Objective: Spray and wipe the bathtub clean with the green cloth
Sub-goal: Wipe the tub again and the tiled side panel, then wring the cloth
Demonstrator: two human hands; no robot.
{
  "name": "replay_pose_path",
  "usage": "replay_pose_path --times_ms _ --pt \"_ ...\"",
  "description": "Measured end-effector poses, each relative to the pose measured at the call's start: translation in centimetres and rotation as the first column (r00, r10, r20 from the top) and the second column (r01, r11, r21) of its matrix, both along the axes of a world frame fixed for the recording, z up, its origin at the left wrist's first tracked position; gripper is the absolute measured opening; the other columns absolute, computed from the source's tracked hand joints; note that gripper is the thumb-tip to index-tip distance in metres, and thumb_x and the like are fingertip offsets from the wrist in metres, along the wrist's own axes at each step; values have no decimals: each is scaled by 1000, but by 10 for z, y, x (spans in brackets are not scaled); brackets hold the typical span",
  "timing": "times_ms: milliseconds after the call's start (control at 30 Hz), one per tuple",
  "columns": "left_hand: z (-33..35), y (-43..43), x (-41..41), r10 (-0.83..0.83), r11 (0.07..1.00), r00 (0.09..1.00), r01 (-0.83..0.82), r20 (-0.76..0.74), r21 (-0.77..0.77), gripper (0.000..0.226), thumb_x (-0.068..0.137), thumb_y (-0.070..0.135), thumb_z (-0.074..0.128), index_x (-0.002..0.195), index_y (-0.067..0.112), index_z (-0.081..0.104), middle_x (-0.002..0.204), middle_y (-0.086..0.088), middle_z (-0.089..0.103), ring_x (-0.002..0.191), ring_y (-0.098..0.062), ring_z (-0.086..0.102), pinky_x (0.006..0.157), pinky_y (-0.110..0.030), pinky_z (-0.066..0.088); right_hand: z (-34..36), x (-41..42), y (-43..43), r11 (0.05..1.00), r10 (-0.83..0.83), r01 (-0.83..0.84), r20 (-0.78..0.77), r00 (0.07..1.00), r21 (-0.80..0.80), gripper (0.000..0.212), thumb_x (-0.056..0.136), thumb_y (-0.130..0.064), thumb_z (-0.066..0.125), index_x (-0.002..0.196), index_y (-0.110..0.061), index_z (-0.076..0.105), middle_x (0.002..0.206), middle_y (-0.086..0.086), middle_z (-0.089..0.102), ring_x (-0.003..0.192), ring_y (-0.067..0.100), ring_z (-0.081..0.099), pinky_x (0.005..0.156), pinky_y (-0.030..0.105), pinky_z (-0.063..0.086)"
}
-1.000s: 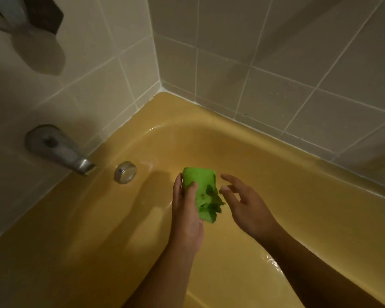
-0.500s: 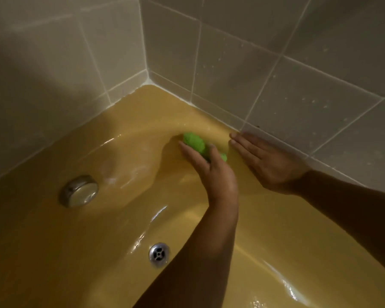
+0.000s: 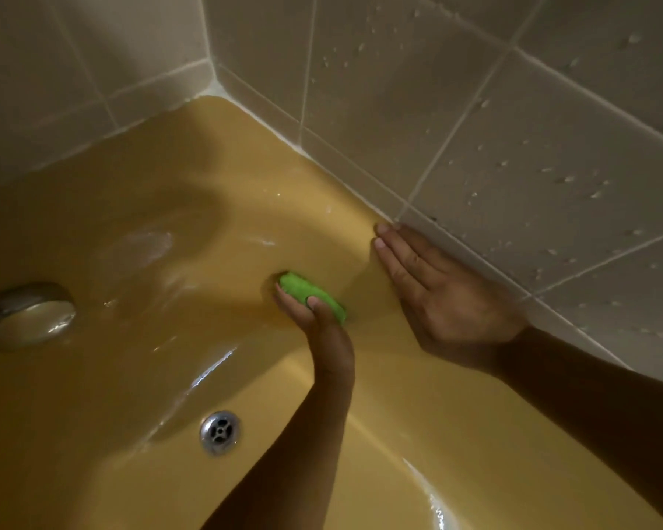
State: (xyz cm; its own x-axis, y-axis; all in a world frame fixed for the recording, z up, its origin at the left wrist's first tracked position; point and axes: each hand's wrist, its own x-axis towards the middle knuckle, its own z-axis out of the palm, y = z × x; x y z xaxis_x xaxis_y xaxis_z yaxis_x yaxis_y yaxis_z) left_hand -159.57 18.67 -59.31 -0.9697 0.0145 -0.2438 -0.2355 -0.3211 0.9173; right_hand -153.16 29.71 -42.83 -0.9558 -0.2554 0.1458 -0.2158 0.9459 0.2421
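While I watched through the head camera, the left hand (image 3: 324, 330) gripped the green cloth (image 3: 314, 296), thumb and fingers curled round the bunched wad and pressing it against the sloping inner side of the yellow bathtub (image 3: 161, 177). Cloth and hand sat above and a little to the right of the drain (image 3: 220, 432), well apart from it, and the left forearm passed just right of the drain as it rose from the bottom edge of my view.

The right hand (image 3: 448, 300) lay farther right of the drain and higher, palm down on the tub's rim, its fingers straight and close together, holding nothing. Its fingertips (image 3: 380, 229) reached the seam where the rim met the tiled wall (image 3: 513, 128). The two hands were near each other but not touching.

The drain was a round metal grate in the tub floor. Up and far to the left of it, a round chrome overflow cover (image 3: 27, 313) sat on the tub's end wall. Wet streaks gleamed on the surface around the drain. Pale tiles speckled with water drops rose up and to the right of the drain, and the two tiled walls met in a corner straight above it.
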Motion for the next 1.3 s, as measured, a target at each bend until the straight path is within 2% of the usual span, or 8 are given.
replay_pose_path --times_ms 267,400,700,833,933,1000,1200,1300 --pt "-91 -23 -5 -60 962 969 120 240 -245 68 107 22 38 165 15 5 171 -12 9 155 -30 20 128 -52 19 -4 -1 3 997 -15 16 7 1000 -75 66 97 1 55 156 11 27 165 28 26 156 40 21 127 48 23" --pt "-118 -25 -5 -4 920 969 102 249 -379 79 94 38 38 165 11 16 170 -15 18 155 -32 23 128 -50 19 -8 -1 6 995 -11 11 6 1000 -99 66 99 -2 52 158 8 25 166 25 25 157 38 21 123 52 30" --pt "32 -14 40 -12 1000 993 12 117 1 58 102 31 65 156 33 45 155 8 49 138 -10 51 118 -38 42 -5 18 4 993 -51 46 -41 998 -112 62 96 -4 49 155 10 33 162 27 34 151 41 31 128 40 22" --pt "92 -13 36 -115 991 989 120 -90 55 63 103 34 62 160 35 35 156 15 47 136 1 51 114 -26 44 -2 46 10 995 -55 53 -29 998 -85 65 96 -1 54 156 9 31 163 26 33 153 40 30 128 42 23" --pt "92 -12 41 -231 964 951 196 -205 -179 71 104 43 57 164 40 18 163 10 39 137 -2 50 101 -8 43 -1 52 10 994 -64 60 -45 997 -90 66 93 0 55 155 10 33 162 27 34 152 41 30 129 38 18" --pt "73 -15 47 -286 921 925 193 -251 -340 76 103 47 55 165 40 11 164 1 41 139 -13 52 107 -18 45 -1 51 9 994 -62 57 -49 997 -91 67 92 0 55 154 11 33 161 28 34 152 41 30 130 35 15" --pt "-13 -21 71 -376 842 924 311 -66 -440 87 97 63 44 166 33 1 162 -14 41 143 -28 50 112 -41 46 -1 49 11 994 -59 57 -21 998 -93 67 94 -7 49 156 9 31 164 26 32 154 38 27 129 39 18" --pt "-46 -22 78 -436 789 898 414 61 -453 83 106 43 49 166 24 -5 168 -16 28 147 -31 42 117 -42 40 -2 48 12 996 -51 50 -14 999 -77 67 94 -6 48 156 9 29 164 26 29 155 39 24 128 45 23"
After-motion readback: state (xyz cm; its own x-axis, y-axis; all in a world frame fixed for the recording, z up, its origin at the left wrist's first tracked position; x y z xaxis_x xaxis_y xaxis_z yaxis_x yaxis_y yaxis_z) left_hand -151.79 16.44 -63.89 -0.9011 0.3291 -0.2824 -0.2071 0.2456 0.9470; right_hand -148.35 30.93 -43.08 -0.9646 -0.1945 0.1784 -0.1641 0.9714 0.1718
